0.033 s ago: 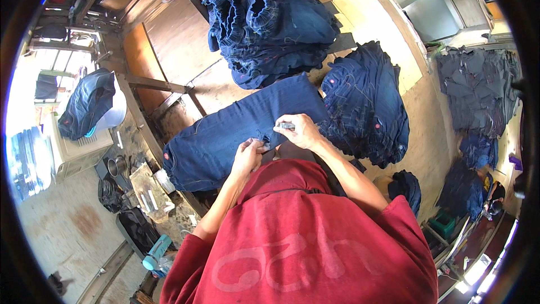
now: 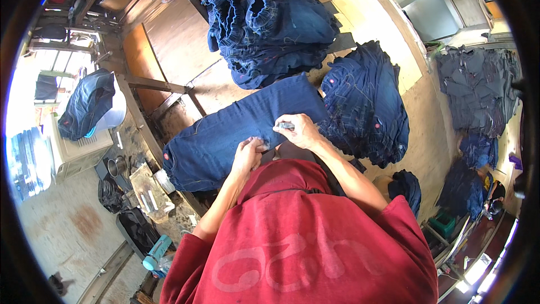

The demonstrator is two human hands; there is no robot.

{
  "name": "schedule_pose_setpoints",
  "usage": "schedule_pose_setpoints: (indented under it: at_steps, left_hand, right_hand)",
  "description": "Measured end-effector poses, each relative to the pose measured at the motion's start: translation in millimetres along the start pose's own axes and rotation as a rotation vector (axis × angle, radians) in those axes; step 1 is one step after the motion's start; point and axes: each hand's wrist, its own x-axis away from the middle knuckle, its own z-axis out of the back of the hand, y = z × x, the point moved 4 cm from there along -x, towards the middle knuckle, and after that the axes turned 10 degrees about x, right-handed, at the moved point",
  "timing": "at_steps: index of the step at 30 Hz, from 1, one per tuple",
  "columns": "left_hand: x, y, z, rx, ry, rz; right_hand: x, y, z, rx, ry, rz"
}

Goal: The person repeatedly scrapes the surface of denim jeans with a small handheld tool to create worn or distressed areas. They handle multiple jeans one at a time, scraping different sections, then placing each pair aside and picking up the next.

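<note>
A pair of dark blue jeans (image 2: 242, 121) is laid crosswise in front of the person, apparently supported on the lap, with its left end dropped lower and its right end brought close beside a smaller heap of jeans (image 2: 365, 101); a taller heap (image 2: 281, 28) is stacked beyond its far edge. A small grey tool (image 2: 286, 125) is gripped between the thumb and fingers of the right hand (image 2: 302, 131), held over the cloth near its close edge; the left hand (image 2: 246, 155) is curled at that same edge with its fingertips against the denim, but whether a fold is pinched there cannot be told. The jeans are judged to be soft and limp, fairly weighty for cloth, not slippery and hardly fragile, with stiffer seams; a hold is best taken on a seam or doubled edge, where the fabric can be kept taut, while the tool, probably light and hard, is best held by its body, clear of its working end. Most of the tool is covered by the fingers, so its kind cannot be made out; the underside of the jeans is hidden, the lap is largely blocked by the red shirt (image 2: 315, 231), and the taller heap is cut off at the top.
</note>
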Motion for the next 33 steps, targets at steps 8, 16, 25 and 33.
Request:
schedule_pose_setpoints:
  at_steps: [8, 16, 25, 33]
  left_hand:
    - [-9, -1, 2, -0.207, -0.006, -0.010]
    - [15, 9, 8, -0.091, -0.215, 0.007]
    - [28, 29, 5, -0.201, -0.397, 0.062]
    - [22, 28, 15, -0.181, -0.430, 0.085]
  right_hand:
    - [-1, 4, -1, 0.038, 0.005, 0.051]
    - [15, -16, 10, 0.021, 0.058, -0.136]
    - [33, -74, 23, 0.433, 0.040, -0.005]
    - [29, -79, 40, 0.589, 0.138, -0.084]
